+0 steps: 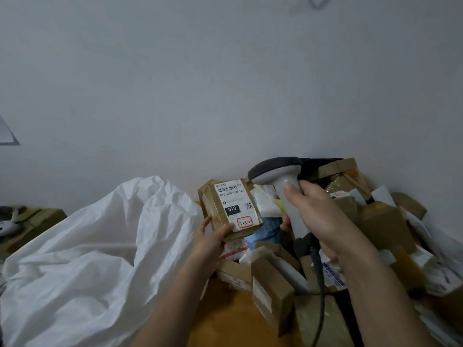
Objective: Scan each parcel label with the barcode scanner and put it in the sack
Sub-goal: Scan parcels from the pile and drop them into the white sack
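My left hand (211, 240) holds a small brown cardboard parcel (231, 209) from below, its white label with a barcode and a red-framed handwritten mark facing up. My right hand (318, 216) grips the handle of a grey barcode scanner (278, 176). The scanner's dark head hangs just right of and above the parcel's label, and its cable runs down past my wrist. A large white sack (100, 246) lies crumpled to the left, touching the parcel's left side.
A heap of brown cardboard parcels (363, 236) with white labels fills the right side, over an orange-brown surface (225, 319). A pale wall stands close behind. Another box (32, 221) with a white object on it sits at the far left.
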`<action>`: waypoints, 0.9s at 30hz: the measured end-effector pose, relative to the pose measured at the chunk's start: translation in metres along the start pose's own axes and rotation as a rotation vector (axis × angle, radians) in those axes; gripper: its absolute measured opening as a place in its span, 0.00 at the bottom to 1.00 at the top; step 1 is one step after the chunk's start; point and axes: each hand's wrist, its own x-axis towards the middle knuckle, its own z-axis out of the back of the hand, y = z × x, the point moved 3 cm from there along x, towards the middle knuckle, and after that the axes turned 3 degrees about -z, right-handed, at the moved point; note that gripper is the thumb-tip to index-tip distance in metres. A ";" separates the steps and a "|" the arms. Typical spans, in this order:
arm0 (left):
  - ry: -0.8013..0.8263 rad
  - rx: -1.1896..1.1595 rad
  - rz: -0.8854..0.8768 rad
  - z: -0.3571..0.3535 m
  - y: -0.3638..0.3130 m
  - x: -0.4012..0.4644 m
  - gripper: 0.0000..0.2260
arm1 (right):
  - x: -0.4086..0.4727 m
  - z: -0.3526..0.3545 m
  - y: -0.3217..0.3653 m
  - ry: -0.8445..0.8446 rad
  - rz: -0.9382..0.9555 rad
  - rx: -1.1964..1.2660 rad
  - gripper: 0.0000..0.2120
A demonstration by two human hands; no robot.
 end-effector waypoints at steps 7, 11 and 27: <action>0.011 -0.020 -0.035 0.000 -0.010 0.012 0.37 | -0.018 0.000 0.021 -0.065 0.090 -0.073 0.14; 0.004 -0.048 -0.023 -0.003 -0.011 0.016 0.36 | -0.026 0.002 0.026 -0.094 0.107 -0.065 0.14; -0.724 -0.282 -0.457 0.097 -0.059 0.011 0.24 | 0.000 -0.056 0.009 -0.006 0.009 0.023 0.15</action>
